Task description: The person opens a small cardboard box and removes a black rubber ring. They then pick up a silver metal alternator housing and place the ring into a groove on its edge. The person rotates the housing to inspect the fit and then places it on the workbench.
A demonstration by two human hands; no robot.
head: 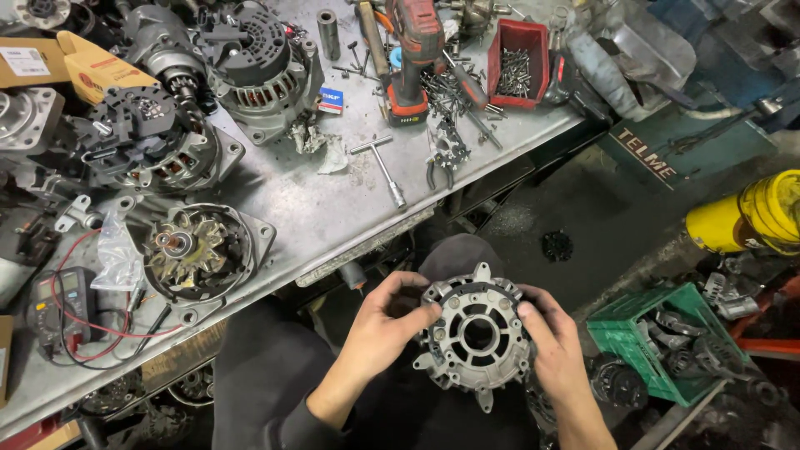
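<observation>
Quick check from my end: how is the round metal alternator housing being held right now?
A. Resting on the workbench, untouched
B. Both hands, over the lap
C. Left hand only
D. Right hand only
B: the left hand and the right hand grip opposite sides of the alternator housing, which sits over the person's lap, below the edge of the workbench.

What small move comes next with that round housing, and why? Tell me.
Probably turn the alternator housing over in the lap. Both the left hand and right hand grip its rim, only one face shows, and it is held clear of the workbench.
</observation>
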